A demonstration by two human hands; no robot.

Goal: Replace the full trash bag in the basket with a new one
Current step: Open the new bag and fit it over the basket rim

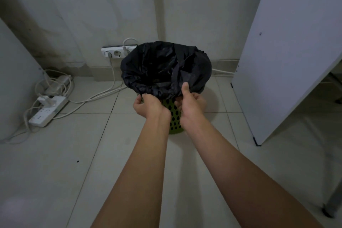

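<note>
Tiled floor (64, 153); bag rim (128, 77) over basket (174, 116)

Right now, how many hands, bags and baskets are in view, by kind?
Hands: 2 (left hand, right hand)
Bag: 1, black
Basket: 1, green
Total: 4
</note>
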